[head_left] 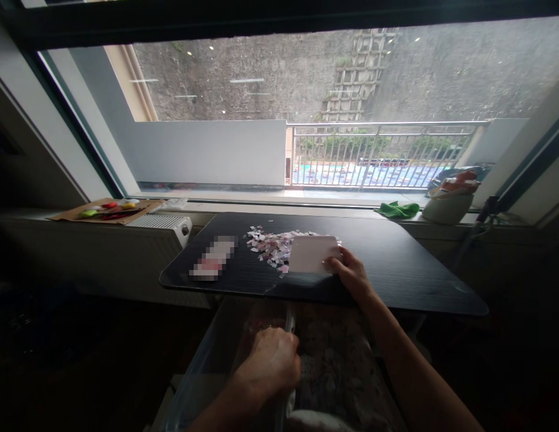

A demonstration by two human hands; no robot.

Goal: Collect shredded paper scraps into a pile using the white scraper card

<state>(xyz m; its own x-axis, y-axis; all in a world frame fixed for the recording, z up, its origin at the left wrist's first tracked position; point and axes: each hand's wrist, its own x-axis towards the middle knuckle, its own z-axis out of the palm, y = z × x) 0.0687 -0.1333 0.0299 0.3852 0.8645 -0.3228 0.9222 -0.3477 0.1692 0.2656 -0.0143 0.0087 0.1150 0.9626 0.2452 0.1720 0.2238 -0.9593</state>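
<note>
My right hand (351, 270) grips a flat white plastic board (313, 253) by its right edge, thumb on the near face. The board stands tilted over the black table (378, 240), hiding part of a heap of small torn paper pieces (272, 245). Below the table's front edge, my left hand (275, 355) is closed in a fist beside the pale rim (290, 321) dividing a clear plastic container (200, 366) from an area of scraps (333, 360). What its fingers hold is hidden from me.
A blurred-out flat item (214, 258) lies at the table's left. A white radiator (166, 231) stands beyond it, near cardboard (67, 210) with coloured items. On the right sill are a green cloth (398, 209) and a pale container (448, 204). A window spans the back.
</note>
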